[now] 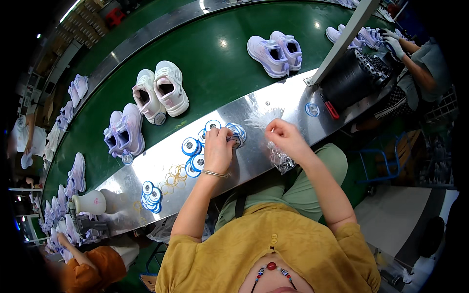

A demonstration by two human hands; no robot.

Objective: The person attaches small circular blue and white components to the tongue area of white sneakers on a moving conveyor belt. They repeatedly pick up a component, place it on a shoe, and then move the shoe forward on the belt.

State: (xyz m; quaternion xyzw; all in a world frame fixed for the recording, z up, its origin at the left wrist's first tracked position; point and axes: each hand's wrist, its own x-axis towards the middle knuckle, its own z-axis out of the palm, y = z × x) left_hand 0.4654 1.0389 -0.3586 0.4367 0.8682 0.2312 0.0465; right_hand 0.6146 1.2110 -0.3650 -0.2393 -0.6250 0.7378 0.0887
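My left hand [218, 150] rests over the metal ledge with fingers closed on a round tag at the edge of a pile of blue-rimmed round tags [238, 133]. More such tags [191, 146] lie beside and under that hand. To the right, my right hand [289, 140] is closed in a pinch; what its fingertips hold, if anything, is too small to make out. Just beyond it fans a bunch of thin clear plastic strands [266, 118]. A crumpled clear plastic bag [280, 160] lies under the right hand, at the ledge's near edge.
Yellow rubber bands [174, 178] and another tag pile [151, 197] lie left on the metal ledge [122, 215]. White sneakers [161, 90] and lilac sneakers [274, 53] stand on the green conveyor [215, 63]. A metal post [342, 44] rises at right. Co-workers [425, 73] stand nearby.
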